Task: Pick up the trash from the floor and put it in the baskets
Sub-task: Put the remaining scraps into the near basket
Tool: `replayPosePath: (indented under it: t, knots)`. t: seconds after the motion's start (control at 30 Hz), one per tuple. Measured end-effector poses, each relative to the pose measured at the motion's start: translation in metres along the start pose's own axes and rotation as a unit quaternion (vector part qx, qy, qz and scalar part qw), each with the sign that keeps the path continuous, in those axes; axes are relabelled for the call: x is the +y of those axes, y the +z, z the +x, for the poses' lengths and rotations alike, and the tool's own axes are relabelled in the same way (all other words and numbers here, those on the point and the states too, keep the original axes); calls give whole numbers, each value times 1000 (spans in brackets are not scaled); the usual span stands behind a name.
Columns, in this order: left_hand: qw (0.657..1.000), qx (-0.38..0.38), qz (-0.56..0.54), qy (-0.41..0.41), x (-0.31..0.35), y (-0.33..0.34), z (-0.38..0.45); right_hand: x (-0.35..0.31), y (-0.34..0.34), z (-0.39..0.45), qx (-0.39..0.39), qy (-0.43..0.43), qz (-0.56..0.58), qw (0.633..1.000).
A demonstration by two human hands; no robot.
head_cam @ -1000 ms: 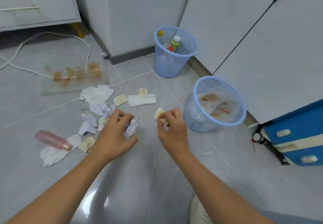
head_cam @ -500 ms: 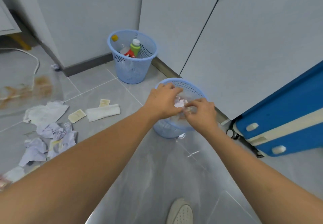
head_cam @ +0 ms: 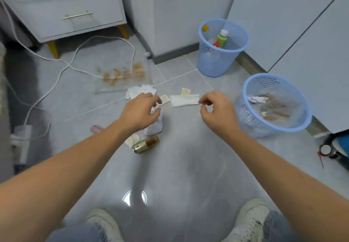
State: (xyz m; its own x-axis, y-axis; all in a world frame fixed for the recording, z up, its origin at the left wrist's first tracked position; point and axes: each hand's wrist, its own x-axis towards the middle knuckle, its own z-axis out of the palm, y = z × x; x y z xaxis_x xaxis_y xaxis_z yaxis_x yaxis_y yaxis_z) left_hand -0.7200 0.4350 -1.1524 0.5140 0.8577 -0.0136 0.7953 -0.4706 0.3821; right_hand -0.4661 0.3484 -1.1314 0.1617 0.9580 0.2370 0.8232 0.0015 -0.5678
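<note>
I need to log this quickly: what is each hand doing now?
Left hand: open, empty, over the paper scraps.
Right hand: open, empty, fingers curled.

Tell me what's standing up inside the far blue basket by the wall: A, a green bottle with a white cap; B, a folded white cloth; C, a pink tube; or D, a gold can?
A: a green bottle with a white cap stands inside the far blue basket; the gold can and the folded white cloth lie on the floor.

A white cable [head_cam: 62, 69] loops past a drawer cabinet [head_cam: 64, 9] — white sneakers [head_cam: 249, 221] below.
</note>
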Motion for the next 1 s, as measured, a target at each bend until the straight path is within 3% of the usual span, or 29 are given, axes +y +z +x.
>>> replayPosePath:
  t: [0.2, 0.4, 0.57, 0.73, 0.9, 1.0]
  knots:
    - [986, -49, 11, -159, -88, 13, -66, -58, 113, -28, -186, -52, -22, 981]
    - [982, -77, 51, -168, -144, 46, -79, -68, 192, -50, -322, -126, -82, 935]
    - [976, -134, 103, -139, -168, 60, -74, -56, 234, -60, -343, -178, -125, 914]
    - [961, -192, 161, -119, -175, 75, -79, -47, 256, -57, -297, -226, -170, 912]
    - [966, -164, 184, -73, -183, 90, -75, -42, 261, -45, -295, -243, -182, 906]
    - [979, -106, 166, -60, -183, 87, -73, -45, 252, -36, -294, -236, -174, 910]
